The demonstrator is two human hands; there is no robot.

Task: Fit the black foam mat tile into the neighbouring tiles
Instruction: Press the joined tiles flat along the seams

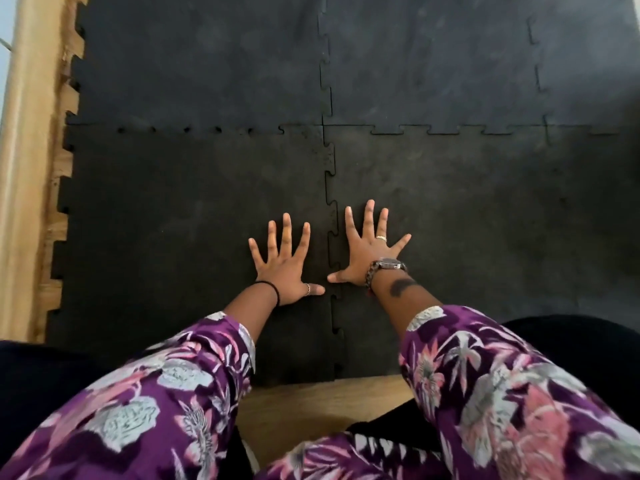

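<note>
Head view | black foam mat tile (173, 220) near-left on the floor, far-edge teeth gapped | left hand (284, 263) and right hand (367, 252) splayed flat beside the seam | step: pressing; next: far edge.

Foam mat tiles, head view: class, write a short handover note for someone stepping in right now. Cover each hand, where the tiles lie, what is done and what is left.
Left hand: flat, fingers spread, pressing the near-left tile beside the seam.
Right hand: flat, spread, on the near-right tile. Neither hand holds anything.
Vertical seam between them: teeth look meshed.
Far edge of the near-left tile: small gaps show along the joint, so it looks not fully seated.
Left to do: probably press along that far joint, then check the remaining seams.
</note>
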